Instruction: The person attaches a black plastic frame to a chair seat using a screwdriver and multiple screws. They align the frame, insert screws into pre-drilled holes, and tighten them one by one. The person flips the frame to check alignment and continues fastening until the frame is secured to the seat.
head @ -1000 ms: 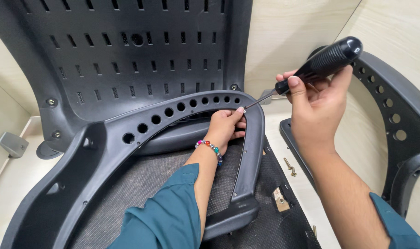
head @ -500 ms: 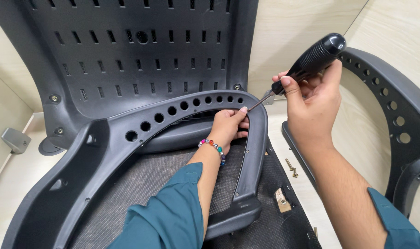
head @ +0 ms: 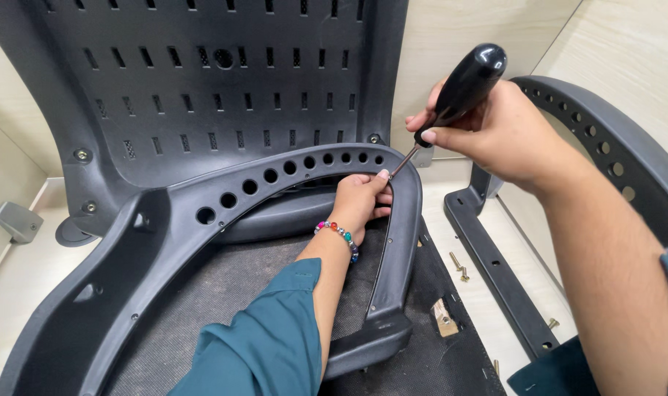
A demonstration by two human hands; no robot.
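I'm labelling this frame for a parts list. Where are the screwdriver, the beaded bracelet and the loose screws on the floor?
screwdriver (head: 466,81): head view, on its black handle.
beaded bracelet (head: 339,233): head view, on the beads across the left wrist.
loose screws (head: 459,267): head view, on the pair lying beside the second armrest.

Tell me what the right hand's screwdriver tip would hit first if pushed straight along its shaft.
The right hand angles the screwdriver down-left. Its tip would likely meet the left hand's fingertips at the armrest curve first, though depth there is unclear.
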